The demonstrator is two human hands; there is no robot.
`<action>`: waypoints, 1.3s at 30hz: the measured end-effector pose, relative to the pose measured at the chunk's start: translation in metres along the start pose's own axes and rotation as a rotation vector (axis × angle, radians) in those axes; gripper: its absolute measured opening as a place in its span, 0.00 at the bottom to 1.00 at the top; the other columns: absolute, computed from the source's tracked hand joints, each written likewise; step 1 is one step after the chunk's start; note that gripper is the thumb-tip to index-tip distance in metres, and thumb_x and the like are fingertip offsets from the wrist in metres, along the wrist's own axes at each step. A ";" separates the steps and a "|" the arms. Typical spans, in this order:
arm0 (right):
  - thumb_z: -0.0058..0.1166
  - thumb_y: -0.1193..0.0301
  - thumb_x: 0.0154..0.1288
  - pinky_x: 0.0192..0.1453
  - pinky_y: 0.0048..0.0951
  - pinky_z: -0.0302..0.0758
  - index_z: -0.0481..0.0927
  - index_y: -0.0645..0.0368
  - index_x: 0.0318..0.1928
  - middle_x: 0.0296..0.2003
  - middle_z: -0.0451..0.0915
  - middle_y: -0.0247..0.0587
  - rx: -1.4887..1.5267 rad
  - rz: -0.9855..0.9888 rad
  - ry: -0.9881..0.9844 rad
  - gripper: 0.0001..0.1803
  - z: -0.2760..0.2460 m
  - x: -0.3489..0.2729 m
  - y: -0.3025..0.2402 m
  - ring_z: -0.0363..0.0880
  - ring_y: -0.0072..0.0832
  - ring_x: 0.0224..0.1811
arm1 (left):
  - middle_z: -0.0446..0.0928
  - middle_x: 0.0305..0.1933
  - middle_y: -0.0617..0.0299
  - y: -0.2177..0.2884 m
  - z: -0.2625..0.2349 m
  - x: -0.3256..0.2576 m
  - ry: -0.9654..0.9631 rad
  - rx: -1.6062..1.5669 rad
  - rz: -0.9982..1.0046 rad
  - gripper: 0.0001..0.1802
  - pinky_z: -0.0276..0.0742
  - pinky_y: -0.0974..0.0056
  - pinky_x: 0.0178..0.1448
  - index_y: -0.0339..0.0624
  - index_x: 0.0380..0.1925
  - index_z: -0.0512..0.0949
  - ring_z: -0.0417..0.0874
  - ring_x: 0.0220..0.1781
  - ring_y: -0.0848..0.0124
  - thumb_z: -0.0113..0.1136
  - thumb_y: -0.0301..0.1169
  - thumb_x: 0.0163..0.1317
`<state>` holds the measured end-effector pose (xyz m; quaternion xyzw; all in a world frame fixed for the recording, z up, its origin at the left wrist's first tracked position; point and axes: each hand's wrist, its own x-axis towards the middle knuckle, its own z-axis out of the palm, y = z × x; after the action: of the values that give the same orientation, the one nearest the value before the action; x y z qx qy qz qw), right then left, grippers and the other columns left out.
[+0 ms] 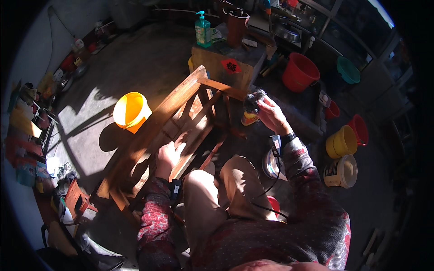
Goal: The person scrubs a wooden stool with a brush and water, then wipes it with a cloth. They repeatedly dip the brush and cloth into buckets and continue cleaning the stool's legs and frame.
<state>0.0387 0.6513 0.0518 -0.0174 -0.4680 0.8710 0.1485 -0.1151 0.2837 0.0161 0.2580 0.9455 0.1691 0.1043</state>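
A brown wooden bench (149, 116) lies tipped over in front of my knees, its long edge running from lower left to upper right, with its legs and rails facing me. My left hand (168, 156) is closed on one of its inner rails. In my right hand (273, 116), raised beyond the bench's far right leg, is a crumpled dark wad (255, 100), shiny in places; its material is unclear. Just below that wad stands a small yellow-and-red container (249, 119), partly hidden.
A bright yellow bucket (131, 111) stands left of the bench. Ahead, a low cabinet (235, 67) bears a green pump bottle (203, 32). Red bucket (300, 73), yellow bucket (342, 142) and white pail (341, 171) sit on the right. Clutter lines the left wall.
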 end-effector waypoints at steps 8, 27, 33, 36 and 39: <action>0.56 0.79 0.53 0.40 0.30 0.79 0.77 0.63 0.39 0.31 0.82 0.44 -0.475 0.005 0.556 0.11 0.009 0.271 0.109 0.83 0.37 0.35 | 0.81 0.34 0.43 0.004 0.001 -0.003 -0.023 0.086 -0.049 0.29 0.78 0.47 0.44 0.38 0.33 0.78 0.83 0.41 0.45 0.56 0.57 0.60; 0.52 0.77 0.51 0.40 0.42 0.77 0.73 0.62 0.34 0.26 0.78 0.54 -1.152 -0.374 0.945 0.07 0.007 0.298 0.141 0.79 0.51 0.32 | 0.81 0.31 0.50 0.005 0.010 -0.005 -0.043 0.035 -0.046 0.26 0.76 0.48 0.39 0.40 0.31 0.76 0.83 0.38 0.49 0.55 0.56 0.62; 0.51 0.80 0.51 0.39 0.45 0.74 0.73 0.63 0.29 0.28 0.78 0.59 -0.971 -0.402 0.702 0.03 0.070 0.251 0.193 0.79 0.54 0.35 | 0.81 0.33 0.44 0.007 0.011 -0.004 -0.062 0.118 -0.095 0.26 0.77 0.44 0.43 0.40 0.34 0.78 0.82 0.38 0.44 0.54 0.55 0.61; 0.49 0.81 0.48 0.39 0.43 0.73 0.73 0.62 0.28 0.26 0.77 0.58 -1.171 -0.288 0.236 0.04 0.113 0.215 0.218 0.78 0.54 0.32 | 0.81 0.34 0.42 0.008 0.007 0.002 -0.079 0.180 -0.098 0.25 0.77 0.44 0.46 0.40 0.35 0.77 0.83 0.40 0.44 0.53 0.54 0.62; 0.49 0.80 0.48 0.37 0.41 0.73 0.73 0.63 0.28 0.24 0.76 0.57 -1.060 -0.475 0.476 0.04 0.093 0.229 0.201 0.77 0.53 0.30 | 0.81 0.36 0.42 0.007 0.005 0.005 -0.151 0.214 -0.132 0.28 0.76 0.44 0.46 0.39 0.36 0.76 0.83 0.42 0.46 0.51 0.57 0.63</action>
<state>-0.2441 0.5347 -0.0362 -0.1780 -0.7815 0.4361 0.4092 -0.1152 0.2933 0.0136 0.2169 0.9625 0.0401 0.1580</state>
